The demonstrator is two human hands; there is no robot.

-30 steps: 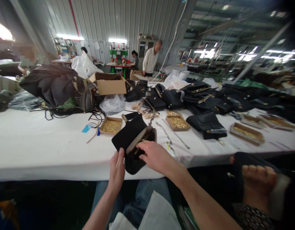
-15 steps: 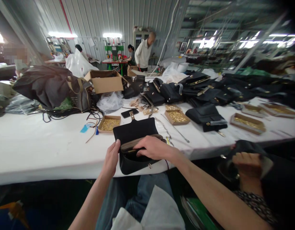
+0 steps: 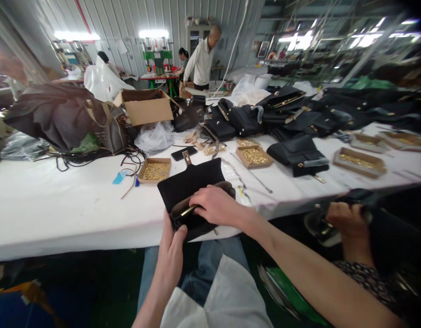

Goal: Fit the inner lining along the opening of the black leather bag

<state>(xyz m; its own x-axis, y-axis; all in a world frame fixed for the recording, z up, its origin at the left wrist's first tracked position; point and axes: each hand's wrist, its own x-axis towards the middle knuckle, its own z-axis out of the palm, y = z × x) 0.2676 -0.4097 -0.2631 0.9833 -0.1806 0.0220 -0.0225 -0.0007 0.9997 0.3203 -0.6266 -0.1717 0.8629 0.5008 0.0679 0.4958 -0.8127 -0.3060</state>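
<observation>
A black handbag (image 3: 193,178) lies at the table's front edge, its flap thrown back and its mouth facing me. My left hand (image 3: 172,241) grips the bag's lower left corner, thumb over the front edge and fingers underneath. Inside the mouth, my right hand (image 3: 213,205) is closed at the brown lining beside a gold zip (image 3: 187,211); its fingertips are partly hidden there. A metal clasp (image 3: 186,158) sticks up from the flap's far edge.
Cardboard trays of gold fittings stand at the left (image 3: 155,171) and right (image 3: 254,156), near a phone (image 3: 184,153). Black bags (image 3: 295,155) pile up behind. A metal rod (image 3: 254,175) lies on the white table (image 3: 60,205). At right, a co-worker's hand (image 3: 347,218) holds dark material.
My left hand has moved from the bag's left side down to its front lower corner. The bag's mouth has tipped and narrowed, and more of the gold zip shows. The view has shifted slightly.
</observation>
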